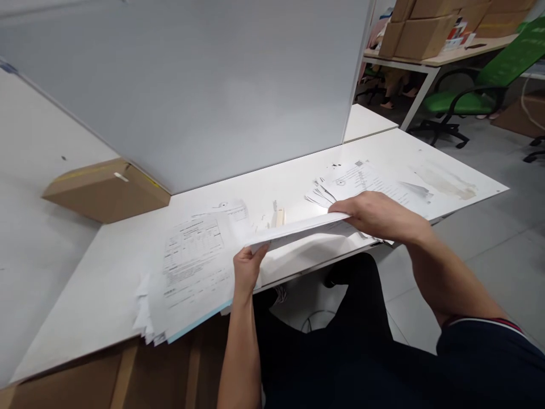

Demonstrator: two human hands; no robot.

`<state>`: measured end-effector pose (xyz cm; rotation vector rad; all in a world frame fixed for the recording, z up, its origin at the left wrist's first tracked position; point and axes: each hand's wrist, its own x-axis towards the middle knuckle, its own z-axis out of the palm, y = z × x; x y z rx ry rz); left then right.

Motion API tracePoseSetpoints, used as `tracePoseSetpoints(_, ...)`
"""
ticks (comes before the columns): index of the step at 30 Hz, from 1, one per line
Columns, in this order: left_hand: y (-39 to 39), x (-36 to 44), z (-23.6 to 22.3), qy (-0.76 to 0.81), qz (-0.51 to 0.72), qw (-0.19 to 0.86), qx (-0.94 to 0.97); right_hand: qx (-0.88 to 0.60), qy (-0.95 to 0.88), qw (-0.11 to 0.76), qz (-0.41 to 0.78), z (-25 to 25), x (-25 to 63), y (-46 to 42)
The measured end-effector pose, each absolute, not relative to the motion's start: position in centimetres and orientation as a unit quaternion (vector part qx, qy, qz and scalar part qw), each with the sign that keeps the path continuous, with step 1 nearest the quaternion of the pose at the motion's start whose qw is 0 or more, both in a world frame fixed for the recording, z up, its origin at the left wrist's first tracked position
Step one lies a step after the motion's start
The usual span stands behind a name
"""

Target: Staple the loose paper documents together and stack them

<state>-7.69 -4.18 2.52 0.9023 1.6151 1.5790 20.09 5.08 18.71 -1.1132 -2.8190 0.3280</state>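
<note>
Between my two hands a thin stack of paper sheets (300,229) is held nearly edge-on above the desk. My left hand (247,266) pinches its left end, thumb on the near side. My right hand (374,215) grips the right end, fingers closed over it. To the left lies a spread pile of printed papers (191,267), with a light blue edge showing at its front. More printed sheets (370,182) rest on the desk just beyond my right hand. A small cream-coloured block (280,217) sits behind the held sheets.
The white desk (451,159) backs onto a tall grey-white panel (221,85). A cardboard box (110,196) stands at the back left. Beyond the desk are a green chair (464,102) and stacked cartons (419,37) on another table. Part of another person shows behind it.
</note>
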Motion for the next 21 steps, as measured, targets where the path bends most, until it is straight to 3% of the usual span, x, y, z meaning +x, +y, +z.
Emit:
tracePoseSetpoints(4,-4.1,-6.8,4.0,0.480,0.724,0.427,0.250,-0.337,-0.870,0.098,0.346,17.4,23.3,5.6)
tracePoseSetpoints(10,-4.2,-4.8,2.1,0.568,0.625,0.495,0.207,-0.384,-0.587,0.085,0.707,8.2,24.6,3.2)
tracePoseSetpoints(15,-5.3,-4.5,1.7,0.674,0.507,0.461,0.277,-0.429,-0.421,0.110,0.792,2.8,24.2,-1.4)
tracePoseSetpoints(21,-6.0,-4.7,2.6,0.749,0.377,0.385,0.385,-0.439,-0.382,0.114,0.805,2.3,24.0,-3.4)
